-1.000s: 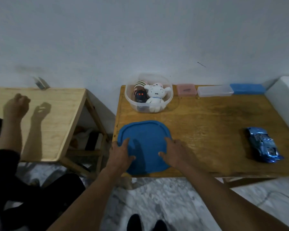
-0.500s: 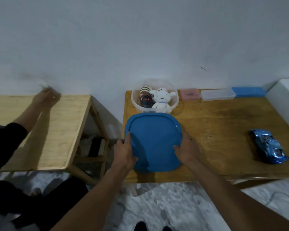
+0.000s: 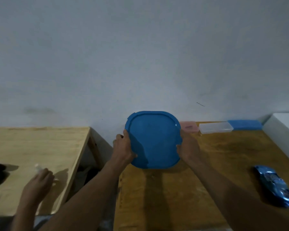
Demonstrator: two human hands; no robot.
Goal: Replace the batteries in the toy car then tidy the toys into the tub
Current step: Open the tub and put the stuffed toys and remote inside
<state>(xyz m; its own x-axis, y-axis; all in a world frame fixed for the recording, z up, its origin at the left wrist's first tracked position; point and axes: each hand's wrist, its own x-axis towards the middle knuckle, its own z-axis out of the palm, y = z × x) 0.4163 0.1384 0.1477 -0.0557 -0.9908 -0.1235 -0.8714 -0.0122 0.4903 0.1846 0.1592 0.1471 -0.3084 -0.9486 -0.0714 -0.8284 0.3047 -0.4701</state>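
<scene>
A blue tub lid [image 3: 154, 139] is held level near the back of the brown table [image 3: 215, 157], by the wall. My left hand [image 3: 123, 148] grips its left edge and my right hand [image 3: 188, 146] grips its right edge. The lid hides the clear tub and the soft toys that stood there. A shiny blue toy car [image 3: 274, 185] lies alone near the table's right edge, well away from both hands.
A pink box [image 3: 189, 126], a clear box [image 3: 215, 127] and a blue box [image 3: 244, 125] line the wall. A white block [image 3: 284, 129] stands at far right. On the lighter table [image 3: 40, 147] to the left, another person's hand [image 3: 37, 182] holds a small white thing.
Both hands have lifted the blue lid from the table's front edge and carried it back over the tub, which it now hides. The other person's hand moved nearer on the left table.
</scene>
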